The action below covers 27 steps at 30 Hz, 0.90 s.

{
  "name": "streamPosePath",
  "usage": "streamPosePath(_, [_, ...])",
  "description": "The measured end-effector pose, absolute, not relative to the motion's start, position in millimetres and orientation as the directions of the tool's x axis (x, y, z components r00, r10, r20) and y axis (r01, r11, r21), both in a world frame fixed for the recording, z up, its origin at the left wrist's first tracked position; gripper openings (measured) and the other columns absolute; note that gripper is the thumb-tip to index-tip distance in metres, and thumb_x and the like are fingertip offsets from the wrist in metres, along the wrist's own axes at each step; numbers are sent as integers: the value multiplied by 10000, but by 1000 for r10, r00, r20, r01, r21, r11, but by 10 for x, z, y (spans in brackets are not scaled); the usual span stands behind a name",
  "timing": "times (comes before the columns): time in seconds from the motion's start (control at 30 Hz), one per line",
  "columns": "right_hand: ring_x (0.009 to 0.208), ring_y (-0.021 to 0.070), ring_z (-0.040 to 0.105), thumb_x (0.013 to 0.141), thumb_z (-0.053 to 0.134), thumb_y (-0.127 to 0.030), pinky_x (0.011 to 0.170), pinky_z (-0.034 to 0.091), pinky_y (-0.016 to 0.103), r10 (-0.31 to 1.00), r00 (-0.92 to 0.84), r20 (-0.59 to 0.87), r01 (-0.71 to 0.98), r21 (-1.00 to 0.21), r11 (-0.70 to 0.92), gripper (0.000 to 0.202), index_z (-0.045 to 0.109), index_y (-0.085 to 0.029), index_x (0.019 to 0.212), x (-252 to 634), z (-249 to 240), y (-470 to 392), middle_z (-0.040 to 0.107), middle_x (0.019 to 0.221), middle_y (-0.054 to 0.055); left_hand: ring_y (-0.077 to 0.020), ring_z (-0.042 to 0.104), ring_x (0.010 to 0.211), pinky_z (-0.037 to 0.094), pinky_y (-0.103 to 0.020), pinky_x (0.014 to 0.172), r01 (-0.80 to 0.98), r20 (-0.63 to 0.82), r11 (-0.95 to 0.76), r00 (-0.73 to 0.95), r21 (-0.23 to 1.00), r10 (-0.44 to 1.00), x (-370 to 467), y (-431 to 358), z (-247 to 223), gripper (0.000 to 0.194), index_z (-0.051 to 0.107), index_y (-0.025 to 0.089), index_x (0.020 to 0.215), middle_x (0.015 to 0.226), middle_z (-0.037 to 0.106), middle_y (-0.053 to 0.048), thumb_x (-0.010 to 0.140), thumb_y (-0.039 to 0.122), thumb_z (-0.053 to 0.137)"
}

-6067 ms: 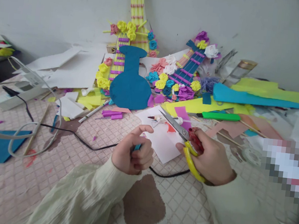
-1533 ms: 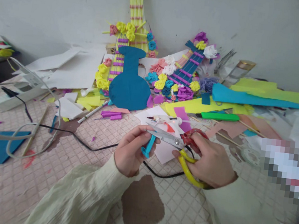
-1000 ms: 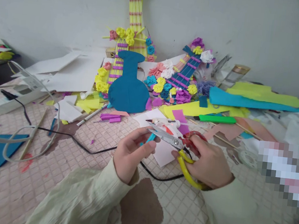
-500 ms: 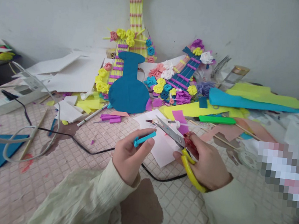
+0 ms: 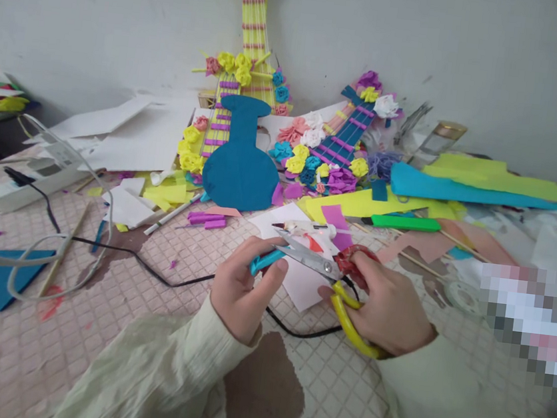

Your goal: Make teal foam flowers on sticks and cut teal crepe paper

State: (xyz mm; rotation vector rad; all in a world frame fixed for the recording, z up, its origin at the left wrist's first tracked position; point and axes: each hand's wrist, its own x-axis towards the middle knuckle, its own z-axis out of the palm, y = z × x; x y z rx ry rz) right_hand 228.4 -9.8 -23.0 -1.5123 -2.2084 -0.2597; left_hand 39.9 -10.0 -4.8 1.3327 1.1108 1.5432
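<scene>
Between the thumb and fingers of my left hand is a small rolled strip of blue paper. My right hand grips scissors with one yellow and one red handle. Their blades are parted and point left, reaching the end of the blue strip; whether they touch it I cannot tell. Just beyond the blades a white glue gun lies on a sheet of white paper. Farther back stands a blue guitar-shaped cutout.
Paper-flower guitars lean near the wall. Purple rolled pieces lie left of the white sheet. A green cutter rests at right among coloured paper. A black cable crosses the table from a power strip.
The scissors have swung left and down, bringing their blades to the blue paper strip. Their handles have spread apart. My left hand has stayed nearly in place.
</scene>
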Motion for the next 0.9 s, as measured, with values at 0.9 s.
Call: streamPosePath(0.9, [493,176,559,677,540,-417,452,366,258,794,-279,540,924,-76,376,245,499,-180,721,2282,-255,-98,544,531,5,-135,460,634,368,-265,606,44,240,-237,-86,970,967,357,-71,-79,78,616,177,725,652,519,-9,727,245,577])
